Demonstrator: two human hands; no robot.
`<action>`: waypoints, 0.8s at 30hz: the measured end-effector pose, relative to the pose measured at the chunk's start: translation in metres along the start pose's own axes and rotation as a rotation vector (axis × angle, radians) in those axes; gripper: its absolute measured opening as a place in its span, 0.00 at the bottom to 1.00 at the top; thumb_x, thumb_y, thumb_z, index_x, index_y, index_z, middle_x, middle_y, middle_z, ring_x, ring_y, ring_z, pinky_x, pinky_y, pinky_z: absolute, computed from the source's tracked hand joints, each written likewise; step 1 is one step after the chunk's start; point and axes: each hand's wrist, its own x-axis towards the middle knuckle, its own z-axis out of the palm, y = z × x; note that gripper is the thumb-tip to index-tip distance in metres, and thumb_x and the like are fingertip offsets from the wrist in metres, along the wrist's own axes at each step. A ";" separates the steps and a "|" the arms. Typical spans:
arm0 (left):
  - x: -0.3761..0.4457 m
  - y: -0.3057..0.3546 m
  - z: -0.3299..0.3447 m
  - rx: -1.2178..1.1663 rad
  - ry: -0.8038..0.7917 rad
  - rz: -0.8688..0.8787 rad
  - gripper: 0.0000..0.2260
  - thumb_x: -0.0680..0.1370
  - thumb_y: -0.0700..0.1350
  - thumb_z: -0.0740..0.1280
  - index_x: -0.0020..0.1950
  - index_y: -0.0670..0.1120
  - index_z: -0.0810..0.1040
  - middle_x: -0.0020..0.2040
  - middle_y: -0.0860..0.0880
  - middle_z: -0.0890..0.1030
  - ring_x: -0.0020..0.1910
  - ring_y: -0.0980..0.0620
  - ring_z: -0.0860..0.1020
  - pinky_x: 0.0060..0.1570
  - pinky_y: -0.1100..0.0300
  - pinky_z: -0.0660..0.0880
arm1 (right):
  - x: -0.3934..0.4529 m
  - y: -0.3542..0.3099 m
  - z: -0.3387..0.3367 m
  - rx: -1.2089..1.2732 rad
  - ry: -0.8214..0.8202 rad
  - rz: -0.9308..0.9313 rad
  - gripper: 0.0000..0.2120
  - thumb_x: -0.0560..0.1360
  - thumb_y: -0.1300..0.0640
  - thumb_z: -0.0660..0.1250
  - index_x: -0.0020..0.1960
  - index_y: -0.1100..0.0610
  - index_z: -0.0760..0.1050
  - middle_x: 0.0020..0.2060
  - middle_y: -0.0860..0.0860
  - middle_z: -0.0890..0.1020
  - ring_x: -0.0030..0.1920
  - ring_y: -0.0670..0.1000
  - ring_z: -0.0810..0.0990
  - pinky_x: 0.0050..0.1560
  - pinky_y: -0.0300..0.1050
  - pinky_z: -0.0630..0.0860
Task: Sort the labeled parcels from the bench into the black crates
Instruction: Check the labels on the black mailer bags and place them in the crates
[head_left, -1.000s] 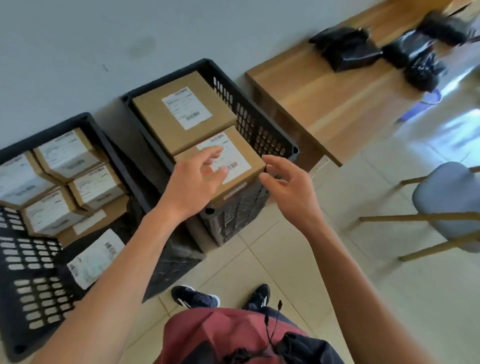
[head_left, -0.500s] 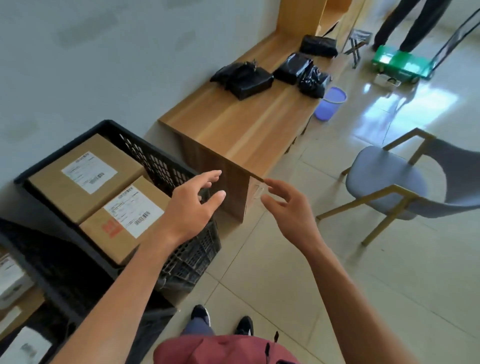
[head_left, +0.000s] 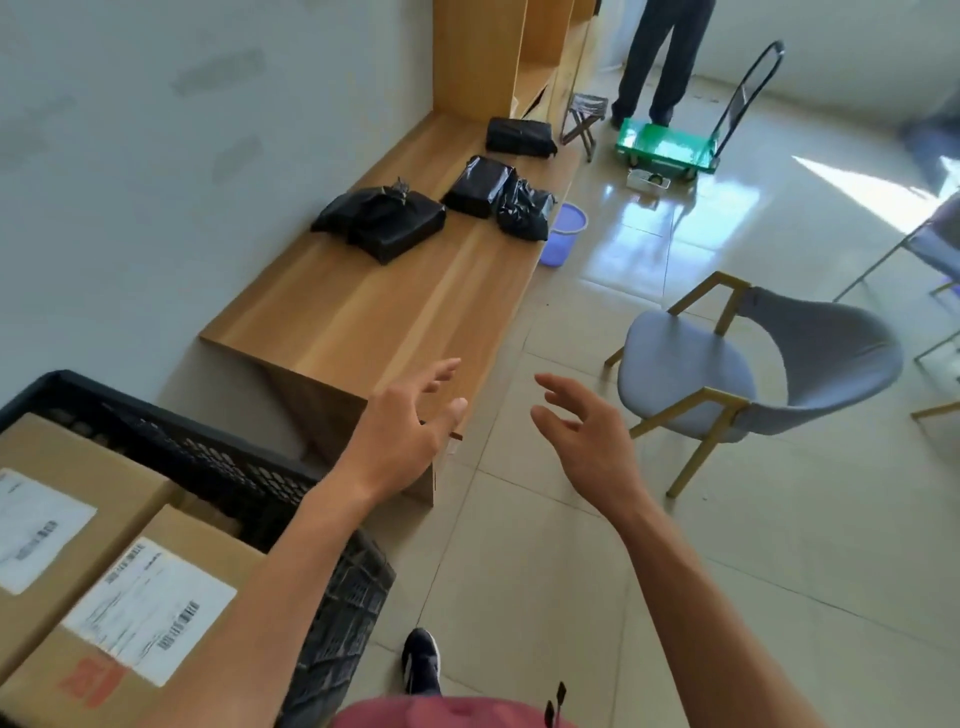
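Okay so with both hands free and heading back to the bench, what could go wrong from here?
1. The black-wrapped parcels lie at the bench's far end, beyond both empty hands, so the reach may be awkward.
2. The grey chair narrows the walkway and could catch a leg.
3. The wrapping looks loose and glossy, so a parcel might slip.

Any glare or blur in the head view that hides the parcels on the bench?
Head view: sun glare washes the floor beyond the bench, not its top; the black parcels read clearly; wide-angle bending curves the edges; both hands are slightly soft.
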 end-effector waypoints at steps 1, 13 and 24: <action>0.011 0.001 0.000 0.004 -0.018 0.013 0.22 0.82 0.51 0.69 0.77 0.54 0.72 0.70 0.58 0.77 0.67 0.62 0.75 0.68 0.52 0.75 | 0.006 0.000 -0.002 0.005 0.020 0.009 0.19 0.82 0.55 0.70 0.71 0.46 0.77 0.64 0.43 0.80 0.67 0.44 0.78 0.67 0.48 0.77; 0.126 0.009 0.046 0.066 -0.154 0.114 0.22 0.82 0.53 0.68 0.77 0.55 0.72 0.70 0.59 0.77 0.66 0.63 0.75 0.66 0.53 0.77 | 0.080 0.030 -0.042 0.020 0.162 0.081 0.19 0.82 0.55 0.70 0.72 0.47 0.77 0.64 0.40 0.80 0.68 0.42 0.77 0.68 0.53 0.78; 0.262 0.047 0.122 0.097 -0.193 0.123 0.22 0.83 0.52 0.68 0.77 0.55 0.72 0.71 0.58 0.77 0.67 0.61 0.75 0.65 0.49 0.78 | 0.207 0.073 -0.116 0.060 0.164 0.102 0.20 0.82 0.55 0.70 0.72 0.48 0.76 0.62 0.41 0.79 0.67 0.45 0.78 0.68 0.50 0.77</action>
